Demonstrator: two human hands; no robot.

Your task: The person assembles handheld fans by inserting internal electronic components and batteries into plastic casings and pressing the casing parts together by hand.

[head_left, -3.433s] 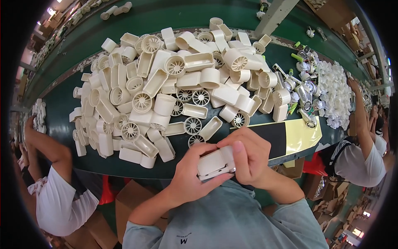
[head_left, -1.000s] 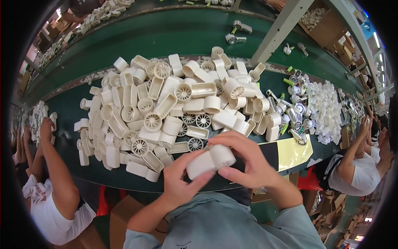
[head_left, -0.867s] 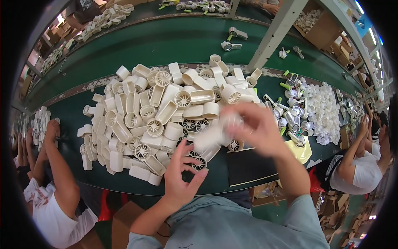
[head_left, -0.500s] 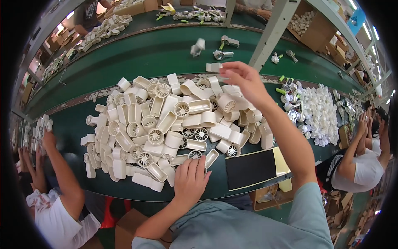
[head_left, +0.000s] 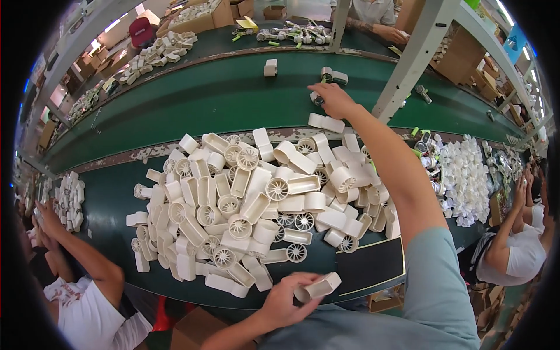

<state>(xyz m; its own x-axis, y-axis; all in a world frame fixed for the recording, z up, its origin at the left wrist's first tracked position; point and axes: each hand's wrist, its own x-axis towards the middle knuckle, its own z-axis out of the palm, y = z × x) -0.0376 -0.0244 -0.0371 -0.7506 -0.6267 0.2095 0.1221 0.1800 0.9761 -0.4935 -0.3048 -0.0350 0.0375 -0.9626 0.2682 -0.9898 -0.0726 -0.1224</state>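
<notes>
My left hand is closed around a cream plastic fan housing, holding it just off the table's near edge. Over the green conveyor belt, my right hand has its fingers on a small fan motor assembly with a silvery part; the fingers partly cover it. Just beyond lies another motor assembly with a grey-white body. On the belt's near rim, close under my right wrist, rests a cream housing piece. A large heap of similar housings spreads in front of me.
A black sheet lies at the table's right front. Beyond it are piled translucent white parts. A metal post rises beside the belt, right of my arm. One housing sits on the belt. Co-workers sit at both sides.
My left hand has picked up a housing from the heap's front and drawn it toward me. My right hand has let go of a housing piece and moved onto the motor assembly.
</notes>
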